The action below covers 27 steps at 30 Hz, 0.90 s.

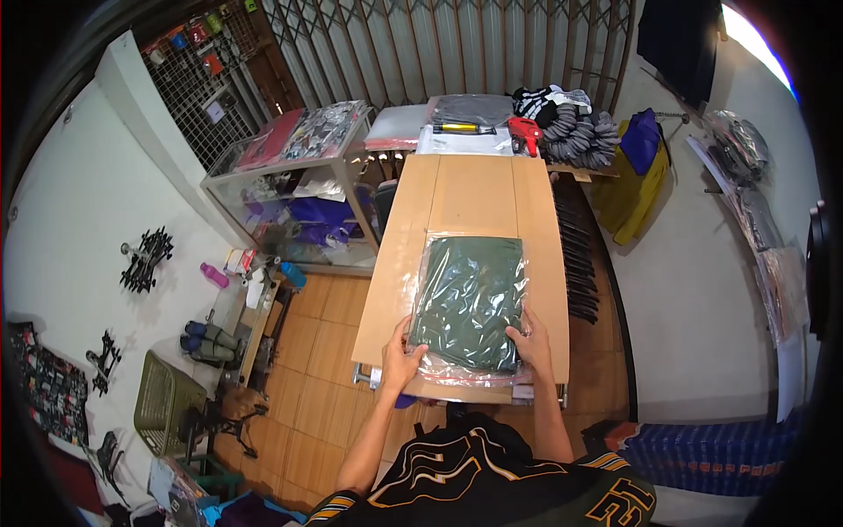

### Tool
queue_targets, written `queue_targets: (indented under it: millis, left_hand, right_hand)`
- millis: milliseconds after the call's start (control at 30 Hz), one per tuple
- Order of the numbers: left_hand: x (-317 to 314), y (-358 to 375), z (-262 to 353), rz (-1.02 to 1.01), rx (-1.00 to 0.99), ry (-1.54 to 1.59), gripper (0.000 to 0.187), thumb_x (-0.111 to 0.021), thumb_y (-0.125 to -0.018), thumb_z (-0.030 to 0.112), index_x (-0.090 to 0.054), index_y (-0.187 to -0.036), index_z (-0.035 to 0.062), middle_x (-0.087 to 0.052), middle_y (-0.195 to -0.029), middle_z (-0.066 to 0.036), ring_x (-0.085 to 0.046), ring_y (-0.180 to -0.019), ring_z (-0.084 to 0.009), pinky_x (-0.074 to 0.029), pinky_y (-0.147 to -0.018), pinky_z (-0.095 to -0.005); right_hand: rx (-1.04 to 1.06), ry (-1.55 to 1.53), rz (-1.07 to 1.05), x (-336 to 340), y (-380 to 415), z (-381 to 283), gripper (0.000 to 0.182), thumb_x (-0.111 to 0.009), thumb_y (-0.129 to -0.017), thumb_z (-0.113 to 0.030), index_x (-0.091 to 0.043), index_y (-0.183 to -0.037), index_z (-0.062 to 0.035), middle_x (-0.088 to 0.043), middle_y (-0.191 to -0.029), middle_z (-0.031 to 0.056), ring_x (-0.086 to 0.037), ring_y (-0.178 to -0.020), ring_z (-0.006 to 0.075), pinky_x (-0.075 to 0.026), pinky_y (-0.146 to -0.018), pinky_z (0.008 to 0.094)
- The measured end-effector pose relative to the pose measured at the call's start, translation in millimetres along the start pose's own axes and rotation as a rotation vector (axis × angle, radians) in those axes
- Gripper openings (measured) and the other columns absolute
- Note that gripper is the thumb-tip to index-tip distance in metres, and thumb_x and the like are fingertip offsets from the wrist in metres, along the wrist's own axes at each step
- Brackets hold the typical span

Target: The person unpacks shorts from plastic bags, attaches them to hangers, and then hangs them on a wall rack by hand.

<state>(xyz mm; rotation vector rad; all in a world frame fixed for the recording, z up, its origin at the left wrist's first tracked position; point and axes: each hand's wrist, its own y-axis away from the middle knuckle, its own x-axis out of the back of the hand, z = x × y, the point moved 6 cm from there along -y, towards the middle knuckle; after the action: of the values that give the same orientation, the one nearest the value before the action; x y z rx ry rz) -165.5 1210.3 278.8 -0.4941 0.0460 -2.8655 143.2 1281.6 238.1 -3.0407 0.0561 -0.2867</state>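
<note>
A folded dark green garment in a clear plastic bag (470, 299) lies flat on the brown tabletop (474, 193). The bag's lower end, with a reddish strip along it, points toward me. My left hand (402, 362) grips the bag's lower left edge, its thumb on top and the fingers partly hidden at the side. On the opposite edge, my right hand (531, 344) holds the bag the same way, thumb over the plastic. Creases and glare on the plastic hide some of the cloth.
Beyond the table's far end lie a red tool (525, 133), a yellow-and-black item (464, 128) and bundled grey rolls (580, 136). A glass display case (294, 198) stands to the left. Dark hangers (575, 255) line the right side. A green basket (167, 400) sits lower left.
</note>
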Motion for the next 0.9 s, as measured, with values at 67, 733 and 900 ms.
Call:
queue_targets:
  millis: [67, 733, 900]
  left_hand:
    - [0, -17, -1, 0.006, 0.031, 0.014, 0.071, -0.075, -0.075, -0.003, -0.048, -0.139, 0.0071, -0.068, -0.090, -0.013, -0.066, -0.075, -0.0190, -0.053, -0.068, -0.0321]
    - [-17, -90, -5, 0.085, -0.072, 0.097, 0.062, -0.074, -0.079, -0.001, -0.046, -0.134, -0.0055, -0.062, -0.108, -0.019, -0.067, -0.076, -0.0207, -0.056, -0.062, -0.0302]
    - [-19, -76, 25, 0.226, -0.346, -0.277, 0.063, -0.072, -0.079, 0.004, -0.044, -0.136, -0.0022, -0.043, -0.133, -0.025, -0.049, -0.119, -0.0358, -0.044, -0.098, -0.0449]
  right_hand:
    - [-0.019, 0.116, 0.024, -5, -14, -19, 0.069, -0.070, -0.078, 0.008, -0.041, -0.141, 0.0092, -0.051, -0.139, 0.0180, -0.052, -0.124, 0.0224, -0.040, -0.106, 0.0312]
    - [-0.558, -0.475, 0.162, -13, 48, -6, 0.030, -0.061, -0.095, -0.010, -0.053, -0.118, 0.0068, -0.066, -0.096, 0.0148, -0.070, -0.088, 0.0234, -0.062, -0.073, 0.0330]
    - [-0.539, -0.553, 0.208, -20, 56, -2, 0.018, -0.057, -0.098, -0.008, -0.058, -0.106, 0.0070, -0.067, -0.097, 0.0151, -0.071, -0.085, 0.0228, -0.061, -0.072, 0.0312]
